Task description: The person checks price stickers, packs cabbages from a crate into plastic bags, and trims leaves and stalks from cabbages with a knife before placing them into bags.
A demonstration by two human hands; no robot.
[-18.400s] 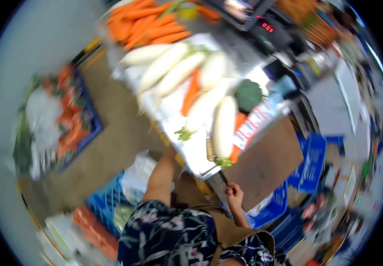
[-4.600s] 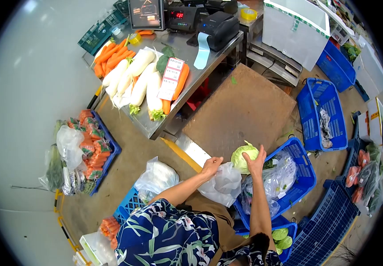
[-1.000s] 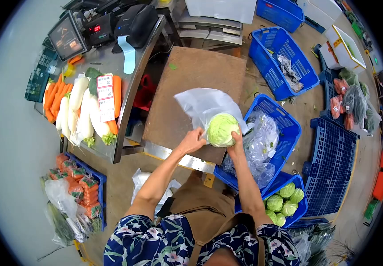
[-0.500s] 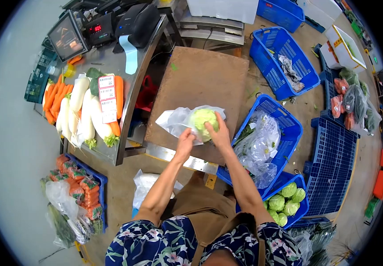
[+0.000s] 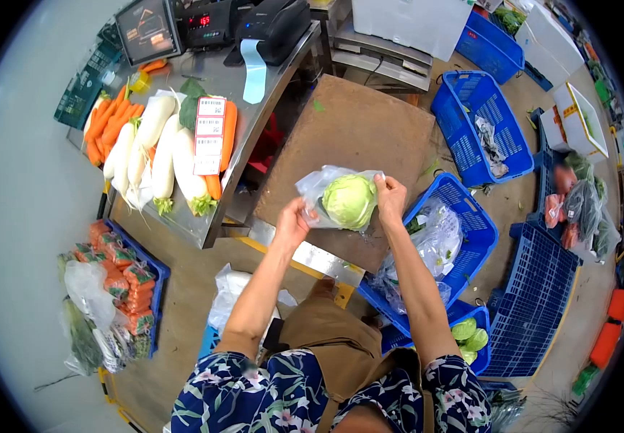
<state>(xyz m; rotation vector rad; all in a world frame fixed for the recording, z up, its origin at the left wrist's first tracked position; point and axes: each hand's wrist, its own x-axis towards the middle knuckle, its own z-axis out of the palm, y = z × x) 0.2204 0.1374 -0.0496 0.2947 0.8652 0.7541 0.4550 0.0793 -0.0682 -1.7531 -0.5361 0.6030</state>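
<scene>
A pale green cabbage (image 5: 349, 202) sits at a clear plastic bag (image 5: 315, 186) over the brown board (image 5: 359, 115). Film shows around the cabbage's left and lower sides; whether it is fully inside I cannot tell. My left hand (image 5: 294, 221) pinches the bag's left edge. On the other side, my right hand (image 5: 390, 195) has thumb and fingers closed on the bag's right edge, close beside the cabbage.
White radishes (image 5: 155, 169) and carrots (image 5: 103, 130) lie on the steel counter (image 5: 243, 133) at left, beside a label printer (image 5: 272, 29). Right of the board stand blue crates (image 5: 481, 245), one with plastic bags, another with cabbages (image 5: 471, 335). Bagged carrots (image 5: 135, 289) are at lower left.
My right hand has gone from the cabbage's surface to the bag's right edge. The bag now reaches further around the cabbage. The view has shifted, moving the counter and board rightward.
</scene>
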